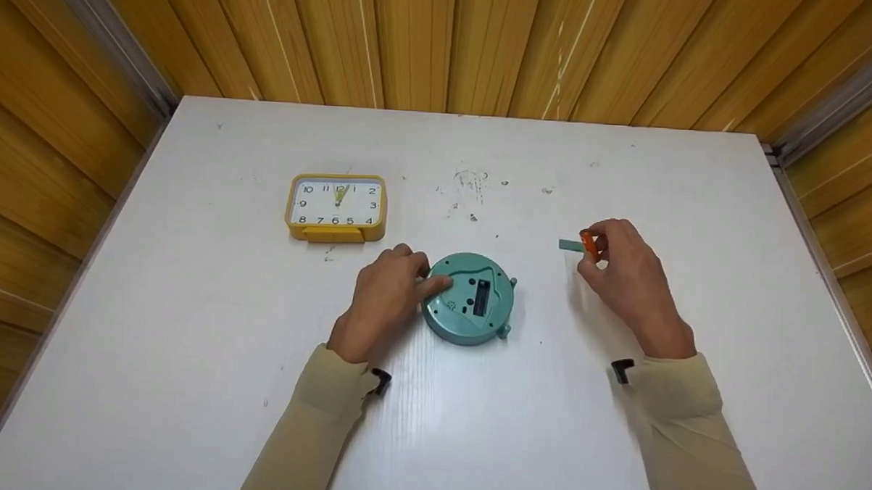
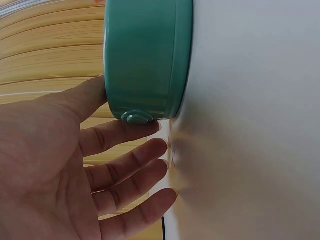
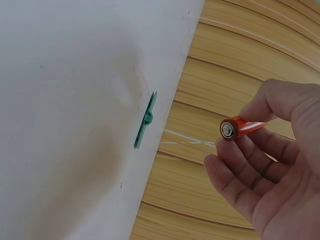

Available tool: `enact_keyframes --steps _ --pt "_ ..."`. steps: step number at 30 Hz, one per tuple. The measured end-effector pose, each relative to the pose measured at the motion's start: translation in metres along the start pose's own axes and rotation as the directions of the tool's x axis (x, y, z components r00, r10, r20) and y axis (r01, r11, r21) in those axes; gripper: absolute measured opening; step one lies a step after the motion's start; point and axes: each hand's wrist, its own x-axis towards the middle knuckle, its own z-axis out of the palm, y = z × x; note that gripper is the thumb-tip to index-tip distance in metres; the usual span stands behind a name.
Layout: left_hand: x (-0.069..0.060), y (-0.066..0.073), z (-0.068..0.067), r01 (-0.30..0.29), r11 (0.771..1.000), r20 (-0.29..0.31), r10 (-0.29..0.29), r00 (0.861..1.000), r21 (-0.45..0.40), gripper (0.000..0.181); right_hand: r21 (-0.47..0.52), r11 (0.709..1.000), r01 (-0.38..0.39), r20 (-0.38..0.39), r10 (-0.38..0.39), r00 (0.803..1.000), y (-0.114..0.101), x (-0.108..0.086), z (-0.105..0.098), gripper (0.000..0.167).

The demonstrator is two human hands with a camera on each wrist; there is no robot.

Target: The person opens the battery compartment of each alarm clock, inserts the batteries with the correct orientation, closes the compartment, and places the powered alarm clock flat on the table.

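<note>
A round green alarm clock (image 1: 458, 325) lies face down on the table, its dark battery slot (image 1: 481, 297) uncovered. My left hand (image 1: 387, 294) grips its left edge, thumb on the back and index finger against the side beside a small round button (image 2: 137, 118); the other fingers extend past it. To the right, my right hand (image 1: 631, 270) pinches an orange battery (image 1: 588, 244) between thumb and fingers, above the table. In the right wrist view one metal end of the battery faces the camera. A narrow green battery cover (image 3: 146, 120) lies on the table near that hand.
A yellow rectangular alarm clock (image 1: 335, 233) lies face up beyond my left hand. The white table (image 1: 184, 381) has dark marks near its middle. Wood-patterned panels (image 1: 414, 48) stand along its back and sides.
</note>
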Motion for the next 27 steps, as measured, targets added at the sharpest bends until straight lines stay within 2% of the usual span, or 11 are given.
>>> enact_keyframes --steps 11,20,27 --pt "0.001 0.0 -0.001 -0.012 1.0 0.009 0.012 1.0 0.01 0.042 0.022 0.998 0.053 -0.003 -0.053 0.999 0.001 -0.012 0.007 0.025" --pt "0.0 0.0 -0.002 -0.012 1.0 0.008 0.012 1.0 0.007 0.041 0.061 0.997 0.053 0.023 -0.055 0.998 -0.009 -0.014 0.009 0.022" --pt "0.0 0.0 -0.001 0.005 1.0 0.008 -0.005 1.0 -0.002 0.04 0.086 0.99 0.112 0.008 -0.113 0.994 -0.013 -0.014 0.014 0.025"
